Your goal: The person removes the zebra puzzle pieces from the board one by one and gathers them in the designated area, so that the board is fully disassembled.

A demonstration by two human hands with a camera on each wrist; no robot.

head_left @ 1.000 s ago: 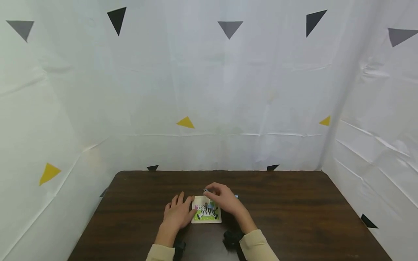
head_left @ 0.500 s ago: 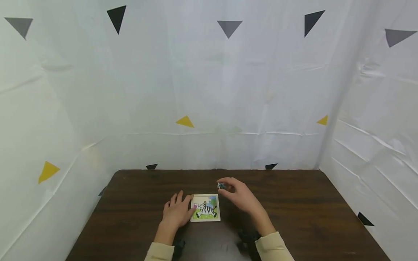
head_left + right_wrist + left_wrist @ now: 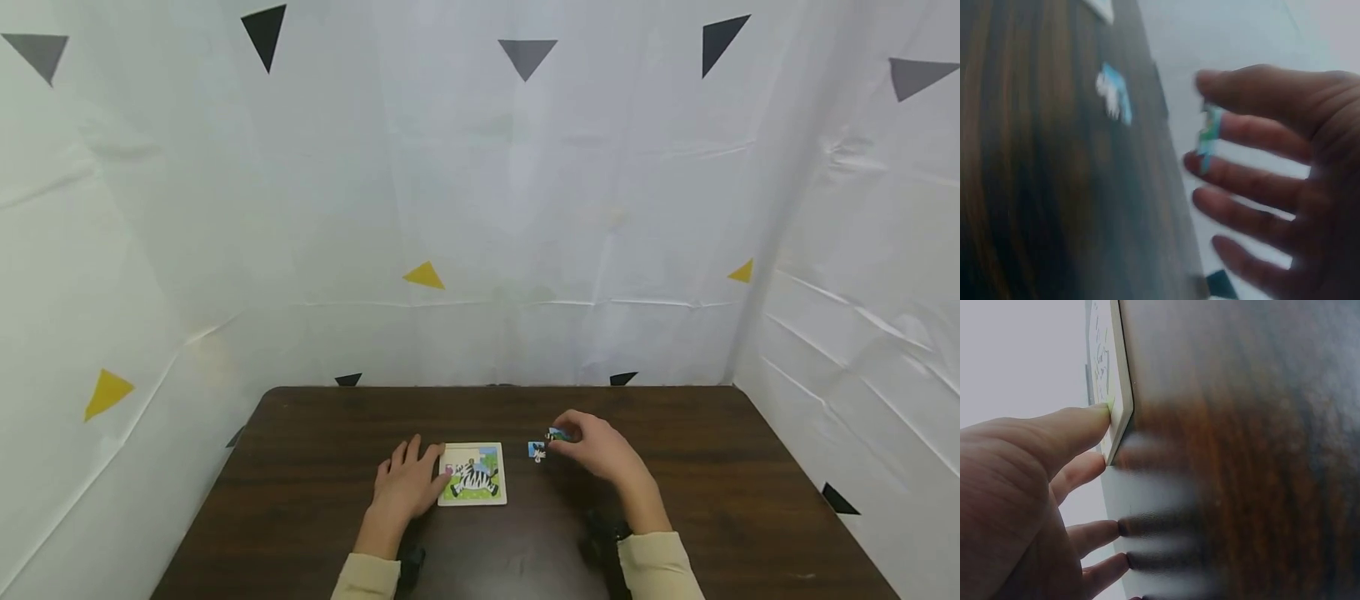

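Note:
A small square puzzle board [image 3: 503,475] with a pale frame lies on the table, showing a zebra on green. Its upper left part is bare and cream. My left hand [image 3: 405,487] rests at its left side, the thumb [image 3: 1088,425] lying on the frame and the index finger at a corner, the other fingers spread on the table. To the right of the board, my right hand [image 3: 600,450] pinches a blue and green puzzle piece [image 3: 1210,134] between thumb and fingers, above the table. Close to that hand a loose puzzle piece [image 3: 536,451], blue with black and white, lies on the table.
The dark wooden table [image 3: 337,425] has rounded far corners. White sheeting [image 3: 480,208] with grey, black and yellow triangles stands behind and to both sides of it. A black wrist device [image 3: 411,567] is on the left wrist.
My right hand has moved right, from over the board's top edge to beyond the loose piece, carrying its puzzle piece along. The loose piece shows fully now. The left hand stays on the board.

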